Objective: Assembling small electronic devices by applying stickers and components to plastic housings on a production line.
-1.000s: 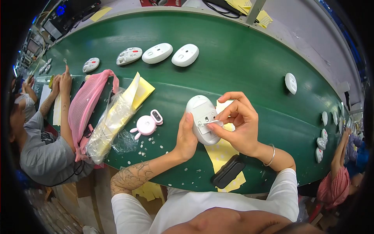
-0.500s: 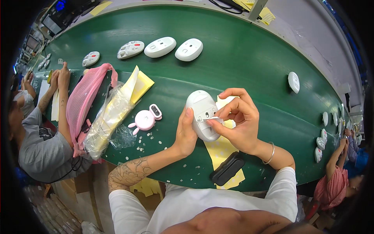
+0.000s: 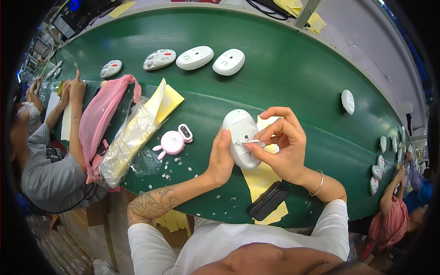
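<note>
A white computer mouse (image 3: pixel 237 121) is held underside up over the green bench. My left hand (image 3: pixel 220 159) grips it along its left side, thumb on the edge. My right hand (image 3: pixel 288 145) is closed in a pinch on a small white sticker (image 3: pixel 253 142), which lies against the underside of the mouse, by the sensor opening. Part of the sticker is hidden by the fingers. Beneath my right hand lies a yellow sheet (image 3: pixel 259 181) of backing paper, with a black oblong case (image 3: pixel 268 200) resting on it.
More white mice (image 3: pixel 195 57) sit along the green belt (image 3: pixel 284 64), one (image 3: pixel 348 101) farther right. Left of my hands are a pink round gadget (image 3: pixel 172 142), a plastic bag (image 3: pixel 133 144) with yellow sheets and a pink mesh pouch (image 3: pixel 103 119). Co-workers sit at both sides.
The mice on the belt have shifted slightly right. The held mouse has tilted a little, and the sticker in my right hand now lies closer across its underside.
</note>
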Demonstrator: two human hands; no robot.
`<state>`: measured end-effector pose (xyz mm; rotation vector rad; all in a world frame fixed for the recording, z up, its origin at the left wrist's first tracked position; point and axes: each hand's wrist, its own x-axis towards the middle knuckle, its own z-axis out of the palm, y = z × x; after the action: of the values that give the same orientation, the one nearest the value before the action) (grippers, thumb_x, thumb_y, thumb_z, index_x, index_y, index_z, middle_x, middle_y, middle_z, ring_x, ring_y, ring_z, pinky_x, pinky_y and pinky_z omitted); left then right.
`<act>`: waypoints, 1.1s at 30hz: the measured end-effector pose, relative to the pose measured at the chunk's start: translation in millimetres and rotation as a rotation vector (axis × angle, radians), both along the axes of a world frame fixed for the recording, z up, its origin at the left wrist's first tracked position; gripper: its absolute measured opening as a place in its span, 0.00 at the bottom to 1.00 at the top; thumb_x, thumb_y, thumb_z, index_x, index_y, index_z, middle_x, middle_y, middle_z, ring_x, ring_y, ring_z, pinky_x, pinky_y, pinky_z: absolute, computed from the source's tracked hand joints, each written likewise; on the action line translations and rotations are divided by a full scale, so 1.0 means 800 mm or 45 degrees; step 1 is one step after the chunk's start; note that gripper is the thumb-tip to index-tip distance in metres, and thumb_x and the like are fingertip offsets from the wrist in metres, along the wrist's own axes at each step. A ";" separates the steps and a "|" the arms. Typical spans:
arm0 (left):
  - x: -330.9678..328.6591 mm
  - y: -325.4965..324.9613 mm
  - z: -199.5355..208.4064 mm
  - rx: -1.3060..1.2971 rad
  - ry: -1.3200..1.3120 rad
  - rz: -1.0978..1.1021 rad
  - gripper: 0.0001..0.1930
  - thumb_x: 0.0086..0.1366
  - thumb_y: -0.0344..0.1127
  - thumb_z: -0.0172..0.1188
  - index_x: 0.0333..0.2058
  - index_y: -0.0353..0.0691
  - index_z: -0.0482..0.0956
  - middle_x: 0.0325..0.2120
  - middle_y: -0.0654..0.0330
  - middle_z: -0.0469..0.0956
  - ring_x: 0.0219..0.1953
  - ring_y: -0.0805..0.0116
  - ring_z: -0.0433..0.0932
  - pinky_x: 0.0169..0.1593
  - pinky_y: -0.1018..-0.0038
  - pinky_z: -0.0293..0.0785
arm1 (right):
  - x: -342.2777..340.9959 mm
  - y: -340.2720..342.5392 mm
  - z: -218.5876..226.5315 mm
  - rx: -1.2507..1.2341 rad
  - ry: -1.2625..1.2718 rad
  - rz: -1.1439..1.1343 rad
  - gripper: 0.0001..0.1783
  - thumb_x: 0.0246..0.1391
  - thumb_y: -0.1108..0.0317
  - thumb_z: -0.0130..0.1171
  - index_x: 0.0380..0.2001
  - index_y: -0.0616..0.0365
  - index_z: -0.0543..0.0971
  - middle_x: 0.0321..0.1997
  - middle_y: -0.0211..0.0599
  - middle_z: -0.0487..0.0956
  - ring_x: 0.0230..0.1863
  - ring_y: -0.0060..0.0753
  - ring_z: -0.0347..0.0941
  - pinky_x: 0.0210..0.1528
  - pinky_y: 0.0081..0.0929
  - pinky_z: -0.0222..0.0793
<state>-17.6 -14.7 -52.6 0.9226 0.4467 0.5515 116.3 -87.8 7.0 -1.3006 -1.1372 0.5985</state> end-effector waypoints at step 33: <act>0.003 -0.003 0.011 0.018 -0.053 0.058 0.32 0.70 0.59 0.29 0.54 0.36 0.62 0.43 0.54 0.73 0.44 0.68 0.74 0.48 0.73 0.71 | -0.002 -0.004 0.005 -0.009 -0.032 0.014 0.14 0.37 0.83 0.69 0.21 0.64 0.71 0.50 0.43 0.66 0.35 0.26 0.79 0.39 0.22 0.79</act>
<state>-14.8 -17.0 -44.2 0.9147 0.4275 0.6146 115.0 -91.2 10.6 -1.3117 -1.1647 0.5960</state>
